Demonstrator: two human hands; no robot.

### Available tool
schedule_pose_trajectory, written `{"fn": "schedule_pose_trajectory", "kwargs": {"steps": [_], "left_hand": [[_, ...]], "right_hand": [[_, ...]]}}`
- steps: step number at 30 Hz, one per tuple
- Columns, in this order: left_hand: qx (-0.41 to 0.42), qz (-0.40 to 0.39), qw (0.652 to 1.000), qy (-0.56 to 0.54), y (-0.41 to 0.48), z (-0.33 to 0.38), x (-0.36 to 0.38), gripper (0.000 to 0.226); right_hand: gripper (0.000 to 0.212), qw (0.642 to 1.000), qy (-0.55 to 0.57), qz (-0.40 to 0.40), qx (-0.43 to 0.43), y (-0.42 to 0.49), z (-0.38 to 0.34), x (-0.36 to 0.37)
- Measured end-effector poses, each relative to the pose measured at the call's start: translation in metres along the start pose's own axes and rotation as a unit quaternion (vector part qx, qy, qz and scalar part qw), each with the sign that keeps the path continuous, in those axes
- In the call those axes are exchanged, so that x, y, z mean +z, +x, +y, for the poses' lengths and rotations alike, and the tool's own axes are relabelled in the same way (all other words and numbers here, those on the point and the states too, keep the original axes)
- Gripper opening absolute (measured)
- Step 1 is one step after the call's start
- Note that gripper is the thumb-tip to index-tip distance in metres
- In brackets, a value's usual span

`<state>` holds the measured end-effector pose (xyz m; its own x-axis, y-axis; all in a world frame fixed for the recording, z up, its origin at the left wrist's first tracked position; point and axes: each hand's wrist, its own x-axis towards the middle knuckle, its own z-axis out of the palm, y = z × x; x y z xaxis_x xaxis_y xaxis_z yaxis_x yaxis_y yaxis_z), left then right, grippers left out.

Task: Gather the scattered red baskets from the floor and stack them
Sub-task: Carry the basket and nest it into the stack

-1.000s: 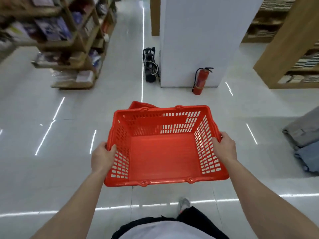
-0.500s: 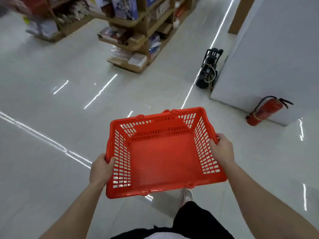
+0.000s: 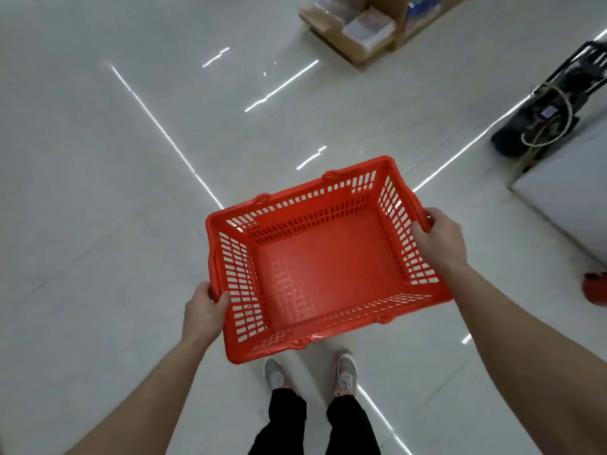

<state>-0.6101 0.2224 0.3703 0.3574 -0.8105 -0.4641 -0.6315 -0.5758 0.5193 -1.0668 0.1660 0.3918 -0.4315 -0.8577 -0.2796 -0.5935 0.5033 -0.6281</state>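
I carry one empty red plastic basket [image 3: 325, 267] in front of me, above the pale tiled floor. Its slotted walls and flat bottom face up, turned a little clockwise. My left hand [image 3: 205, 311] grips the rim of its left short side. On the opposite short side, my right hand [image 3: 438, 236] grips the rim. My two feet show on the floor just below the basket. No other red basket is in view.
A black machine with coiled cables [image 3: 545, 116] stands at the right beside a white pillar base [image 3: 565, 198]. A wooden shelf base with boxes [image 3: 358, 31] is at the top. The red end of a fire extinguisher [image 3: 596, 289] pokes in at the right edge.
The view has swung left and tilted down; the pillar, extinguisher and black machine slid to the right edge. The basket stays in both hands, now rotated slightly clockwise.
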Motion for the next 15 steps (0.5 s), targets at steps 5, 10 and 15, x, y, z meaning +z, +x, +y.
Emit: {"fn": "schedule_pose_trajectory", "kwargs": {"steps": [5, 10, 15], "left_hand": [[0.032, 0.076, 0.996, -0.016, 0.028, 0.016, 0.022, 0.017], [0.02, 0.087, 0.995, -0.038, 0.031, 0.013, 0.029, 0.016], [0.018, 0.107, 0.992, -0.067, 0.017, 0.008, 0.028, 0.026]], "right_hand": [[0.04, 1.0, -0.001, -0.014, 0.015, 0.046, 0.019, 0.02], [0.036, 1.0, 0.005, -0.016, 0.006, 0.053, 0.015, 0.022], [0.035, 1.0, 0.011, -0.016, -0.006, 0.044, 0.009, 0.022]]}}
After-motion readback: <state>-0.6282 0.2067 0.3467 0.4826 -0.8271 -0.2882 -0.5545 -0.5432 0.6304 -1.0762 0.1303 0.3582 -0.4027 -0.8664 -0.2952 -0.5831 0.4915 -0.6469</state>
